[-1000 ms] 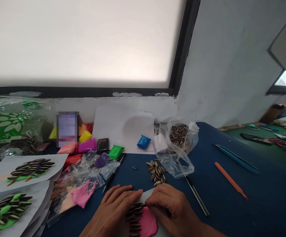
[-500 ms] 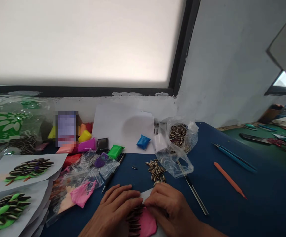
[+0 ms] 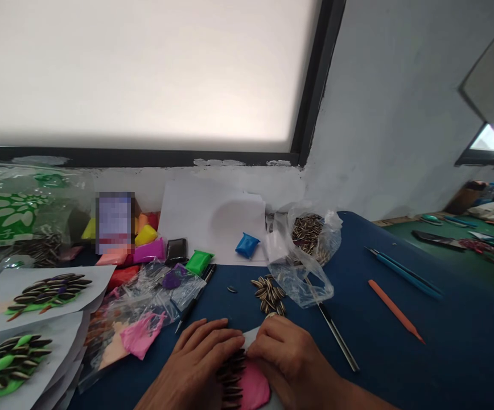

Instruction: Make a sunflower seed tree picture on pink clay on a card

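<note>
At the front of the table, a flat piece of pink clay point(image 3: 255, 386) lies on white paper point(image 3: 251, 336), with rows of striped sunflower seeds point(image 3: 231, 378) set into its left part. My left hand point(image 3: 206, 359) rests along the left of these rows, its fingers stretched out. From the right, my right hand point(image 3: 287, 353) pinches at the clay's upper edge. Thumb and index finger are pressed together there, and whatever is between them is hidden. Just beyond my right hand lies a small pile of loose sunflower seeds point(image 3: 268, 293), with a single seed point(image 3: 232, 290) to its left.
Behind the pile stands a clear bag of sunflower seeds point(image 3: 309, 233), beside a blue clay packet point(image 3: 247, 245). A silver-black pen point(image 3: 338, 336), an orange tool point(image 3: 396, 311) and blue tweezers point(image 3: 404, 273) lie right. Left are clay packets point(image 3: 149, 250) and papers with seed-covered clay figures point(image 3: 12, 364).
My right hand's fingers have shifted slightly at the upper edge of the pink clay. My left hand has stayed nearly still.
</note>
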The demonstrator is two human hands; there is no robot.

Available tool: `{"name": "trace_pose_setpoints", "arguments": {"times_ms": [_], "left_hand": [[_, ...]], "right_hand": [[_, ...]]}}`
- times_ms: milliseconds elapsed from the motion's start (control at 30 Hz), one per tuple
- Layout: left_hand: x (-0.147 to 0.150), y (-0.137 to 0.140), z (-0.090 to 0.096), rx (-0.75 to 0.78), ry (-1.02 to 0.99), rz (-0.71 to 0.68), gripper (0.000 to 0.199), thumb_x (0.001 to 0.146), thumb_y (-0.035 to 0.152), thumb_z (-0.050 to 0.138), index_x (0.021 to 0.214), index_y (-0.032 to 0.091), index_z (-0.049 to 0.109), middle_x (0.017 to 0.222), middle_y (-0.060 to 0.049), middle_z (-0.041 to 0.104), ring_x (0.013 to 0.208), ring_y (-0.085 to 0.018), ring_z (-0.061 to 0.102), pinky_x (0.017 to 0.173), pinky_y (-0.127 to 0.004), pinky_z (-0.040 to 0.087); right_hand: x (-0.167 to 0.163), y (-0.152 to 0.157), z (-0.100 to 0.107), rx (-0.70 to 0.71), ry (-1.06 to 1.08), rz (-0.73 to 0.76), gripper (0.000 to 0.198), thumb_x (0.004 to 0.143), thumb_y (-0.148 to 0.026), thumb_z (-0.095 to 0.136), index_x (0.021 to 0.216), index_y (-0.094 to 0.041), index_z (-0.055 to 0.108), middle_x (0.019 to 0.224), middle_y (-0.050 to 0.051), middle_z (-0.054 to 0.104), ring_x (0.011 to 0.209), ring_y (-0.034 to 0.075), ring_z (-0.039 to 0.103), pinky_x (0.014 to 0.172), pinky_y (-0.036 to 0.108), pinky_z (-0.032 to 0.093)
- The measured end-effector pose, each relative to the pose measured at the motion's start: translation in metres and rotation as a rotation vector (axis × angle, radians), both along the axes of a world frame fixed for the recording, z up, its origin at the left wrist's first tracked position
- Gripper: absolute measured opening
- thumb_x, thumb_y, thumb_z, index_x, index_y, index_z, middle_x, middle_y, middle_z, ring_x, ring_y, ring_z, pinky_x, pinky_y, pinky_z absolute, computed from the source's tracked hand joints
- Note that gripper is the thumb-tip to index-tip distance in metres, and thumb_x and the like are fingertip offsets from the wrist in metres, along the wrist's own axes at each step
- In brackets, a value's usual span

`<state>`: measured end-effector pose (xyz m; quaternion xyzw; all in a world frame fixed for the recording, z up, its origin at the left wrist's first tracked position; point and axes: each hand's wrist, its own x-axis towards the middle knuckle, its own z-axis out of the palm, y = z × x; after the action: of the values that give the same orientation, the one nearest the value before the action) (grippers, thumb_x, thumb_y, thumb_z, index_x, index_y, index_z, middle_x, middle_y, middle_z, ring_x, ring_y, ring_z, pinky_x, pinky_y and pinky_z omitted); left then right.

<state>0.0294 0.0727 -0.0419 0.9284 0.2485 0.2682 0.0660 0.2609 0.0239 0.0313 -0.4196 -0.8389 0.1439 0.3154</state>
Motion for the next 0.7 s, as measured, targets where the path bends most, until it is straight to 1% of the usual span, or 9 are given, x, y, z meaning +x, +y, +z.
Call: {"name": "trace_pose_setpoints", "arguments": {"times_ms": [33, 200, 367, 433, 600, 700], "left_hand": [[-0.0005, 0.0003, -0.0008, -0.001, 0.005, -0.002, 0.052, 0.091, 0.046, 0.065, 0.138, 0.031, 0.051, 0.128, -0.003, 0.071, 0.121, -0.03, 0.064, 0.105, -0.04, 0.045], [-0.0011, 0.001, -0.0029, -0.004, 0.033, -0.002, 0.048, 0.092, 0.037, 0.061, 0.139, 0.029, 0.051, 0.129, -0.004, 0.071, 0.123, -0.03, 0.063, 0.106, -0.041, 0.045], [-0.0012, -0.0003, 0.0022, 0.04, 0.047, 0.002, 0.042, 0.094, 0.047, 0.063, 0.132, 0.031, 0.056, 0.127, -0.002, 0.072, 0.123, -0.028, 0.063, 0.106, -0.04, 0.046], [-0.0015, -0.0016, 0.004, 0.045, 0.062, 0.012, 0.04, 0.096, 0.048, 0.062, 0.131, 0.031, 0.057, 0.127, -0.001, 0.072, 0.124, -0.027, 0.062, 0.108, -0.039, 0.045], [-0.002, -0.0011, 0.0016, 0.031, 0.06, 0.019, 0.042, 0.097, 0.046, 0.059, 0.135, 0.029, 0.055, 0.128, -0.003, 0.071, 0.124, -0.027, 0.062, 0.107, -0.04, 0.046], [-0.0024, -0.0001, 0.0, 0.028, 0.059, -0.01, 0.046, 0.098, 0.053, 0.056, 0.137, 0.029, 0.053, 0.13, -0.003, 0.07, 0.124, -0.028, 0.062, 0.105, -0.042, 0.047]], "right_hand": [[-0.0003, -0.0001, 0.0001, 0.0, -0.006, 0.0, 0.02, 0.089, -0.003, 0.054, 0.083, -0.016, 0.068, 0.078, 0.005, 0.063, 0.072, 0.017, 0.057, 0.063, 0.025, 0.042], [-0.0014, 0.0004, 0.0005, 0.03, -0.017, 0.003, 0.023, 0.089, -0.002, 0.052, 0.082, -0.016, 0.069, 0.077, 0.005, 0.063, 0.07, 0.016, 0.057, 0.062, 0.025, 0.041], [-0.0014, 0.0008, 0.0, 0.01, 0.037, 0.011, 0.02, 0.091, -0.006, 0.053, 0.082, -0.017, 0.068, 0.077, 0.004, 0.063, 0.071, 0.016, 0.058, 0.063, 0.024, 0.042], [-0.0015, 0.0002, 0.0003, -0.001, 0.048, 0.006, 0.018, 0.092, -0.009, 0.055, 0.083, -0.018, 0.067, 0.078, 0.004, 0.064, 0.072, 0.016, 0.059, 0.064, 0.024, 0.043], [-0.0028, -0.0007, 0.004, 0.01, 0.044, -0.005, 0.014, 0.09, -0.011, 0.054, 0.088, -0.018, 0.065, 0.082, 0.005, 0.064, 0.074, 0.017, 0.06, 0.066, 0.026, 0.044], [-0.0028, -0.0005, 0.0062, 0.039, 0.058, -0.005, 0.018, 0.09, -0.009, 0.048, 0.093, -0.017, 0.064, 0.084, 0.007, 0.064, 0.075, 0.018, 0.06, 0.067, 0.027, 0.045]]}}
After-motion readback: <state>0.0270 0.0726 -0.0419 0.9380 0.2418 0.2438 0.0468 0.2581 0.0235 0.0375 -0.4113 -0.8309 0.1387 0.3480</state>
